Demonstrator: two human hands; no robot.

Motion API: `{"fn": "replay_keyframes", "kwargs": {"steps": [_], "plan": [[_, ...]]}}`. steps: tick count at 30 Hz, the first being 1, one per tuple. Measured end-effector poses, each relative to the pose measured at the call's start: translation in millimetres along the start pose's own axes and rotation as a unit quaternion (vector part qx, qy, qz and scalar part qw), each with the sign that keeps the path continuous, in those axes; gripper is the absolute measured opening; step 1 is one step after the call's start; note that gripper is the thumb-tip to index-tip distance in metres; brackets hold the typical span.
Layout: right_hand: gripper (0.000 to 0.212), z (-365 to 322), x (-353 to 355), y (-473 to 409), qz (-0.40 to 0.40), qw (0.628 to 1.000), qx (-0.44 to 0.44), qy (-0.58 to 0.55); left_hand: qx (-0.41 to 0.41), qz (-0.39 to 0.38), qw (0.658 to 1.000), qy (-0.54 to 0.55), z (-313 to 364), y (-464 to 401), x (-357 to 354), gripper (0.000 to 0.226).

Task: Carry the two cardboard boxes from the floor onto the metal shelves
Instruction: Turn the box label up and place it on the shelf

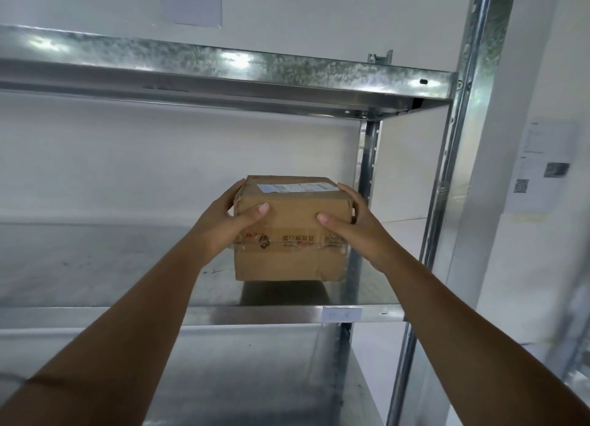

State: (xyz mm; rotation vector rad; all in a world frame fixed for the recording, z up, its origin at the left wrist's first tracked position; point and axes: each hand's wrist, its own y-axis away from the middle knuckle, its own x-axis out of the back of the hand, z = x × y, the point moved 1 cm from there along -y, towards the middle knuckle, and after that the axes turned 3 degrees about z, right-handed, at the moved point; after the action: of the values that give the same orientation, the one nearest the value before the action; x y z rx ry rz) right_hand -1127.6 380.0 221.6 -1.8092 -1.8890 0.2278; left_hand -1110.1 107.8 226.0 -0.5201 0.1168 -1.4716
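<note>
Box poised over the middle shelf

Both palms clamped the cardboard box [289, 230] from opposite sides, left hand [228, 223] and right hand [354, 224] equally near, thumbs on its front face. It hung just above the middle shelf [95, 266], near the right upright [367, 170], seemingly ready to be lowered.

two bare forearms are showing in the head view, reaching in from the bottom corners, and no sleeve is covering either of them as far as the picture's edge. the left hand [223, 224] and the right hand [354, 224] are wearing no gloves. no rings, watch or bands are showing. the thumbnails are looking short and unpainted, with pale, rounded tips.
</note>
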Motion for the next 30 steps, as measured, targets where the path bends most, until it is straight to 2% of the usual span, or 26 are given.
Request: {"fn": "replay_keyframes", "kwargs": {"steps": [4,6,11,14,21,30], "plan": [[0.081,16,4,-8,0.004,1.000,-0.010,-0.019,0.007,-0.020,1.000,0.020,-10,-10,-17,0.094],[0.077,23,7,-10,0.008,1.000,-0.013,-0.025,0.009,-0.024,0.999,0.034,-15,-14,-24,0.083],[0.080,44,14,-12,0.008,0.999,-0.037,-0.015,0.025,-0.036,0.997,0.064,-32,-21,-38,0.096],[0.076,56,15,-12,0.012,0.999,-0.047,-0.014,0.025,-0.039,0.996,0.071,-40,-25,-43,0.093],[0.087,69,16,-17,0.015,0.998,-0.053,-0.013,0.024,-0.030,0.997,0.068,-49,-31,-47,0.099],[0.086,68,16,-15,0.004,0.999,-0.051,-0.001,0.023,-0.041,0.997,0.062,-46,-31,-47,0.088]]}}
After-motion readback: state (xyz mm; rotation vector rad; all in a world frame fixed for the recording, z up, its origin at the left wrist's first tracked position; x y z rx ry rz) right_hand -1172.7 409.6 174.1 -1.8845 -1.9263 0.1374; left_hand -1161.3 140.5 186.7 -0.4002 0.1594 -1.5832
